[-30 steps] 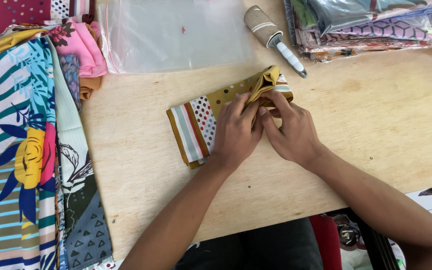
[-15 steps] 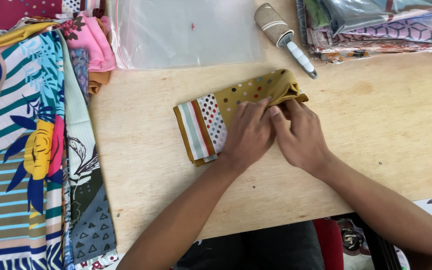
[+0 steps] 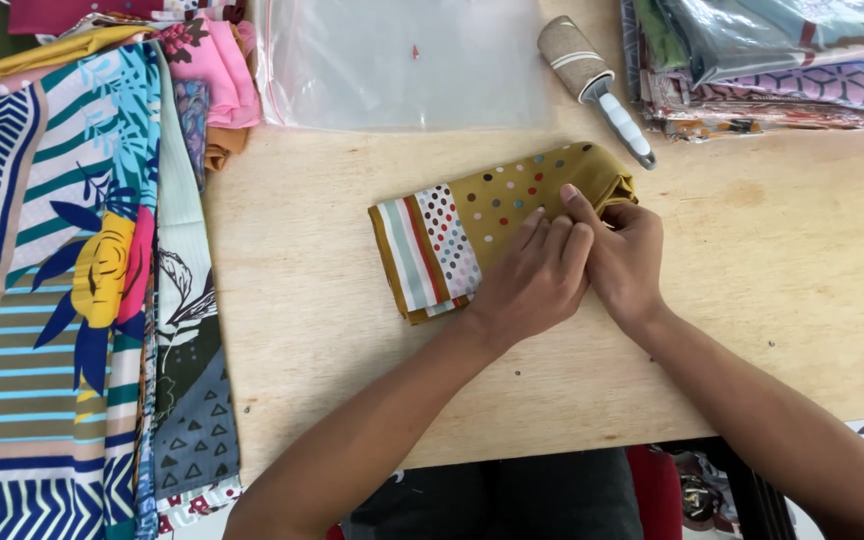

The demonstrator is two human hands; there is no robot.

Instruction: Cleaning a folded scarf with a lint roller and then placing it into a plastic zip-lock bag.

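A folded mustard scarf (image 3: 472,215) with coloured dots and a striped border lies on the wooden table (image 3: 802,290). My left hand (image 3: 532,280) lies flat on its lower right part, fingers together, pressing the cloth down. My right hand (image 3: 627,255) sits beside it at the scarf's right end, its fingers pinching the folded edge of the cloth there. The two hands touch each other.
A clear plastic bag (image 3: 402,60) lies at the back. A lint roller (image 3: 592,80) with a grey handle rests to its right. Bagged patterned fabrics (image 3: 772,60) are stacked at the back right. Colourful scarves (image 3: 62,280) cover the left side.
The raised fold at the scarf's right end has been pressed down flat. Both hands have shifted slightly and now lie lower over the cloth.
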